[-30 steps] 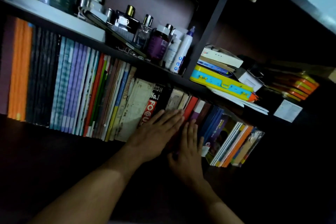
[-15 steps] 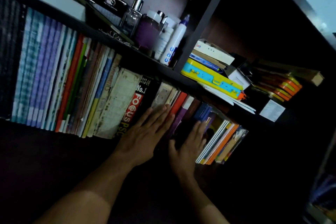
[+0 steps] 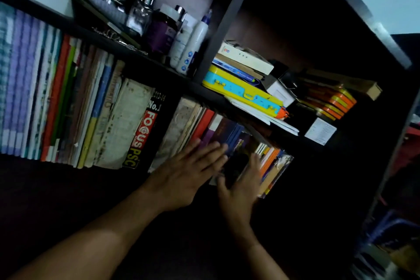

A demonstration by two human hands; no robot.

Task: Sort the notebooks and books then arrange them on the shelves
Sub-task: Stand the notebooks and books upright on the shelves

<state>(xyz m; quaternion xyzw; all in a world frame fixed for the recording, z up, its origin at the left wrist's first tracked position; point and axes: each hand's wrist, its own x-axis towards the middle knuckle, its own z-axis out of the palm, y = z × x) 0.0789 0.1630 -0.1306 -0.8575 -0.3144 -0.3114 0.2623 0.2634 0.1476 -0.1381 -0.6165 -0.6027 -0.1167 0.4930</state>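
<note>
A long row of books and notebooks stands upright on the lower shelf (image 3: pixel 68 179) of a dark bookcase. Among them is a black book with red "FOCUS" lettering (image 3: pixel 145 129). My left hand (image 3: pixel 184 173) lies flat with straight fingers against the spines of a red book (image 3: pixel 204 123) and purple books (image 3: pixel 221 130). My right hand (image 3: pixel 241 186), fingers also straight, presses on the leaning books at the row's right end, beside an orange-spined group (image 3: pixel 270 161). Neither hand grips anything.
Perfume bottles (image 3: pixel 141 11) and a white lotion bottle (image 3: pixel 193 43) stand on the upper shelf. Right of a vertical divider (image 3: pixel 222 20) lie a white box (image 3: pixel 245 58), a yellow-blue case (image 3: pixel 238 88), loose papers and orange tins (image 3: pixel 334 102).
Both hands have slid to the right along the row of spines. The right hand now rests on the leaning end books. The view has shifted right as well.
</note>
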